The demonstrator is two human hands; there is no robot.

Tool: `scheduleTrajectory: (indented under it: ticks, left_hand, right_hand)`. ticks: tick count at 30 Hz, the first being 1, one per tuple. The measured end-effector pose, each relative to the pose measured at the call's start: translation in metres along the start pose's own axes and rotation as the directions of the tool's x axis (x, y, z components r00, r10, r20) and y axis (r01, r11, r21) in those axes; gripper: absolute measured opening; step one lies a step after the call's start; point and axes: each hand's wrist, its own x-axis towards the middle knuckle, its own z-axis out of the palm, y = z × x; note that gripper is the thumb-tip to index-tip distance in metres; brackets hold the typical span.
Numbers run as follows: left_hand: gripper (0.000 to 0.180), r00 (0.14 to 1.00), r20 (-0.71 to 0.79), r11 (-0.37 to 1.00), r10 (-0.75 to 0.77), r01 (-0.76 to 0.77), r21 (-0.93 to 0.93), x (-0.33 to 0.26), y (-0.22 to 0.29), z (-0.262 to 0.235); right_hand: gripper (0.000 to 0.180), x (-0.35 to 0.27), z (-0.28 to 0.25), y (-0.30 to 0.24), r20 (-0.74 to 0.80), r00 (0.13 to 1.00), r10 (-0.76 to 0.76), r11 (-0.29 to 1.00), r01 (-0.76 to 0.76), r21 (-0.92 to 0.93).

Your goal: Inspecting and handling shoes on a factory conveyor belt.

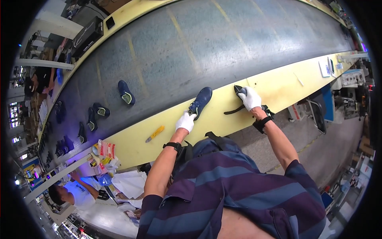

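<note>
My left hand [185, 122], in a white glove, is closed on the heel end of a dark blue sneaker [203, 98]. The sneaker rests on the pale yellow table edge [223, 97], its toe angled away from me. To the right, my gloved right hand [251, 99] is closed over a dark item [239, 90] with a rounded end and a pale line on it. My fingers cover most of it, so its kind is unclear. Beside that hand lies a black curved strip [234, 110]. A yellow-handled utility knife [155, 134] lies left of my left hand.
Beyond the yellow edge runs a grey conveyor belt [167, 51], with a dark shoe [126, 93] and several more at left. Red-and-white packets [106, 149] sit at the table's left end. A person [75, 191] works at lower left. A phone [110, 22] lies on the far edge.
</note>
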Motion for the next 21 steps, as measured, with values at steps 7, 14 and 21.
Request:
scheduleTrajectory:
  ticks: [7,14,21]
  left_hand:
    - [0.050,0.953,0.299,0.760,-0.050,0.231,-0.607,0.028,-0.023,0.011]
    - [0.034,0.958,0.286,0.758,-0.010,0.194,-0.622,0.021,-0.011,0.004]
    - [0.036,0.965,0.259,0.770,-0.025,0.184,-0.612,0.024,-0.032,0.017]
  right_hand:
    - [0.043,-0.004,-0.007,-0.047,0.337,0.941,-0.011,1.000,0.008,0.012]
    - [0.040,-0.023,0.039,-0.180,0.467,0.869,-0.161,0.980,0.085,0.180]
    - [0.042,-0.041,0.055,-0.171,0.472,0.842,-0.262,0.959,0.172,0.225]
